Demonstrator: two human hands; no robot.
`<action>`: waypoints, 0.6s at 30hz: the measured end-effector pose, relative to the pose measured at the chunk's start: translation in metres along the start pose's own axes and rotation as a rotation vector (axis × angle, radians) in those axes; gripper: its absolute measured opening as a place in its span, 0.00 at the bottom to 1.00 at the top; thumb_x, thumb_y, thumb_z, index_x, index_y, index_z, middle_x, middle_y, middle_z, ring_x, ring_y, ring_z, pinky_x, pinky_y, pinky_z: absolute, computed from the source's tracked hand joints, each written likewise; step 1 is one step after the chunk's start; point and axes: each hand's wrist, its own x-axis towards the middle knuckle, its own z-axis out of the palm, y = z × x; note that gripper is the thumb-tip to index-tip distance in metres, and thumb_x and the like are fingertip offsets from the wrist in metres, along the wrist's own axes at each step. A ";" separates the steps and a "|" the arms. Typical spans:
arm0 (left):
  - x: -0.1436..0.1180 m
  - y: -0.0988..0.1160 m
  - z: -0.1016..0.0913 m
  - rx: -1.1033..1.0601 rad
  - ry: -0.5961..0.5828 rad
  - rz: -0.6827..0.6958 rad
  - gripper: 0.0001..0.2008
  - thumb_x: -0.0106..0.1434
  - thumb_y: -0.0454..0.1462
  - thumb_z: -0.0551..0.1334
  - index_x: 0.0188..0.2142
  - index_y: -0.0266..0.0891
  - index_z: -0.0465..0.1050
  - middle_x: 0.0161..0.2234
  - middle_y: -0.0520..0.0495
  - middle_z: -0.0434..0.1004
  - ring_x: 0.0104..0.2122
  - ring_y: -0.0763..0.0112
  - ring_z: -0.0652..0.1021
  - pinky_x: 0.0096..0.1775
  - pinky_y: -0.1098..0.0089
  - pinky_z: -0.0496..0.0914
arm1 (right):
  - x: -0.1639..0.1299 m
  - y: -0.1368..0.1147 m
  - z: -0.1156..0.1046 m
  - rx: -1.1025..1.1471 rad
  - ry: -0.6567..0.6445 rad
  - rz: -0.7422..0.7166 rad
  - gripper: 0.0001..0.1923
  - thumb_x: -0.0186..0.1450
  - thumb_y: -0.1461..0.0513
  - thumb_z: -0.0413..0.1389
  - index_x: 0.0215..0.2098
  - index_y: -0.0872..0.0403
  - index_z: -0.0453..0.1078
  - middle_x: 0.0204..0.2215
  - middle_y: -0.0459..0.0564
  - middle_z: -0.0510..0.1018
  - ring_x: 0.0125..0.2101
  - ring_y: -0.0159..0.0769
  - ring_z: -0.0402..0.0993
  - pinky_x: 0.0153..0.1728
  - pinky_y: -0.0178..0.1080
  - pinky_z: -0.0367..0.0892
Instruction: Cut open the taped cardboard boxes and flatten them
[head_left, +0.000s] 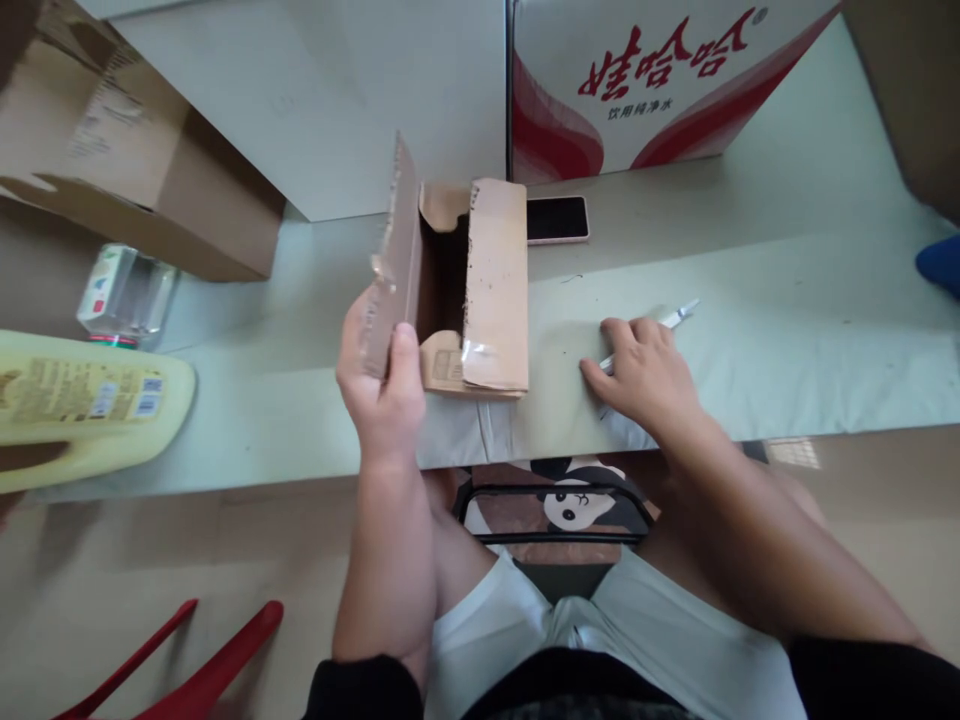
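Observation:
A small brown cardboard box (491, 280) lies on the pale green table (787, 340), its flaps open. My left hand (379, 375) grips the box's raised left flap (397, 250), thumb on its inner face. My right hand (645, 375) rests on the table to the right of the box, fingers curled over a thin white pen-like tool (679, 316) whose tip sticks out past the knuckles.
A phone (556, 219) lies behind the box. A white carton with red lettering (645, 80) and a plain white box (337, 90) stand at the back. At left are a brown carton (127, 150), a clear bottle (124, 295) and a yellow jug (82, 405).

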 end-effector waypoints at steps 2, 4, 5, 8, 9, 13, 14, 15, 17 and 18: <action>0.000 -0.018 0.001 -0.040 0.145 -0.095 0.18 0.70 0.50 0.60 0.56 0.48 0.74 0.51 0.45 0.82 0.58 0.59 0.80 0.63 0.55 0.73 | 0.000 -0.003 -0.003 -0.001 -0.048 0.025 0.23 0.65 0.52 0.52 0.52 0.59 0.71 0.43 0.65 0.73 0.47 0.58 0.70 0.51 0.59 0.68; 0.002 -0.035 -0.001 -0.155 0.248 -0.168 0.20 0.69 0.50 0.61 0.58 0.51 0.71 0.55 0.46 0.80 0.61 0.60 0.77 0.64 0.54 0.72 | -0.001 -0.007 -0.006 0.005 -0.064 0.054 0.24 0.65 0.53 0.53 0.54 0.59 0.71 0.48 0.67 0.73 0.53 0.63 0.70 0.54 0.62 0.66; 0.004 -0.042 -0.002 -0.222 0.231 -0.211 0.21 0.68 0.51 0.61 0.58 0.51 0.72 0.56 0.46 0.80 0.62 0.60 0.77 0.63 0.54 0.73 | -0.001 -0.009 -0.007 0.011 -0.054 0.057 0.25 0.65 0.53 0.53 0.55 0.59 0.71 0.52 0.68 0.73 0.57 0.66 0.67 0.57 0.65 0.63; 0.010 -0.049 -0.005 -0.466 0.132 -0.511 0.19 0.65 0.53 0.63 0.49 0.48 0.78 0.54 0.45 0.82 0.60 0.55 0.78 0.59 0.54 0.77 | -0.002 -0.012 -0.007 0.101 -0.010 -0.020 0.24 0.65 0.52 0.54 0.56 0.56 0.71 0.60 0.66 0.72 0.67 0.69 0.58 0.63 0.71 0.55; 0.011 -0.048 -0.005 -0.534 0.089 -0.611 0.18 0.63 0.53 0.64 0.45 0.47 0.79 0.53 0.45 0.82 0.59 0.54 0.78 0.57 0.55 0.78 | -0.001 -0.013 -0.007 0.169 -0.009 -0.077 0.24 0.66 0.52 0.54 0.55 0.55 0.72 0.59 0.65 0.73 0.66 0.67 0.60 0.64 0.70 0.55; 0.012 -0.033 0.004 -0.575 0.010 -0.760 0.20 0.50 0.46 0.74 0.42 0.46 0.78 0.50 0.46 0.83 0.52 0.56 0.82 0.44 0.62 0.82 | 0.005 -0.012 -0.009 0.484 -0.008 -0.300 0.25 0.69 0.46 0.50 0.53 0.54 0.71 0.53 0.62 0.78 0.57 0.56 0.73 0.61 0.61 0.67; 0.012 -0.030 0.008 -0.533 0.030 -0.750 0.24 0.46 0.43 0.76 0.44 0.47 0.76 0.49 0.47 0.83 0.47 0.59 0.83 0.39 0.65 0.81 | 0.006 -0.011 -0.010 0.536 -0.003 -0.320 0.26 0.69 0.45 0.49 0.53 0.54 0.71 0.52 0.62 0.78 0.54 0.55 0.74 0.58 0.59 0.70; 0.012 -0.028 0.010 -0.478 0.057 -0.733 0.28 0.43 0.41 0.77 0.45 0.47 0.75 0.48 0.47 0.83 0.43 0.62 0.83 0.34 0.68 0.80 | 0.007 -0.011 -0.011 0.570 0.001 -0.323 0.27 0.69 0.44 0.49 0.54 0.55 0.70 0.52 0.62 0.78 0.53 0.54 0.75 0.54 0.58 0.72; 0.011 -0.024 0.014 -0.340 0.115 -0.680 0.31 0.39 0.36 0.77 0.45 0.47 0.73 0.45 0.49 0.82 0.36 0.68 0.81 0.29 0.72 0.75 | 0.007 -0.008 -0.012 0.598 0.015 -0.281 0.27 0.68 0.47 0.51 0.57 0.55 0.68 0.53 0.63 0.78 0.52 0.54 0.76 0.51 0.57 0.73; 0.012 -0.023 0.014 -0.268 0.136 -0.650 0.30 0.39 0.34 0.76 0.43 0.45 0.73 0.44 0.49 0.81 0.35 0.70 0.80 0.29 0.74 0.74 | 0.006 -0.007 -0.013 0.599 0.032 -0.247 0.28 0.67 0.49 0.52 0.60 0.55 0.66 0.54 0.64 0.77 0.53 0.54 0.75 0.52 0.57 0.73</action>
